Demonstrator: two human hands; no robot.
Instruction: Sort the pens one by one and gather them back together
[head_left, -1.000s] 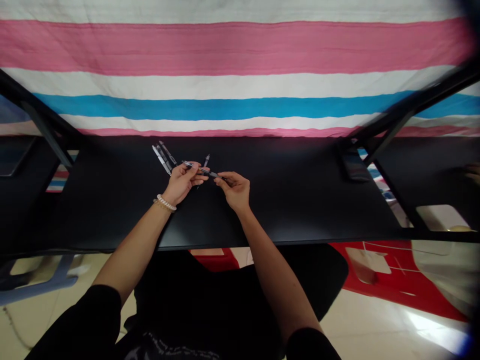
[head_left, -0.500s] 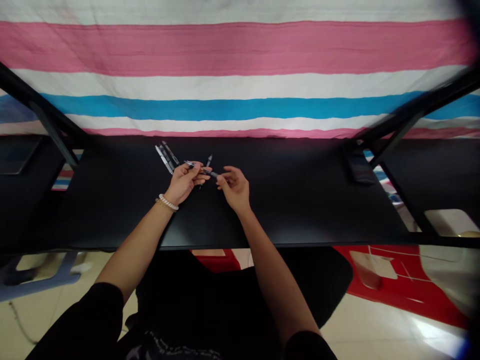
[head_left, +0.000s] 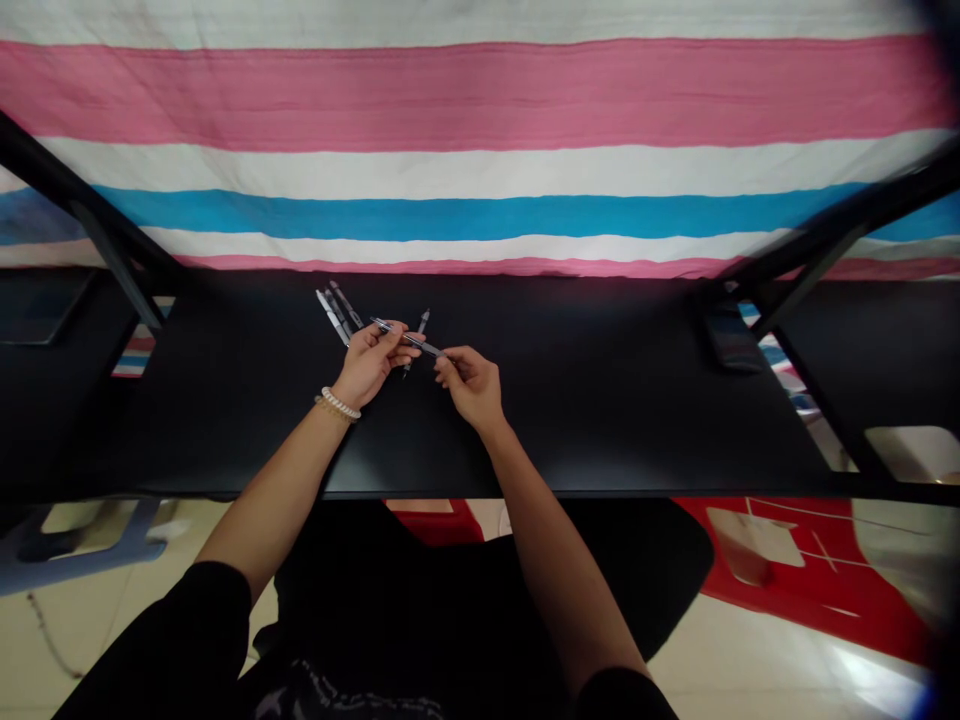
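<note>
Black surface [head_left: 600, 400] spans mid-frame, where the left hand [head_left: 364, 368] and right hand [head_left: 471, 387] pinch one pen [head_left: 430, 349] between their fingers [head_left: 390, 341]; three others [head_left: 337, 312] lie left of centre.

Only illegible print [head_left: 341, 697] on shirt [head_left: 405, 610]

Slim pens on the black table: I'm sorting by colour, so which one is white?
The slim white-barrelled pen, leftmost of the three lying together beyond the left hand; the held grey pen and the others look darker.

The left hand [head_left: 369, 362] partly hides the held pen [head_left: 431, 349].
</note>
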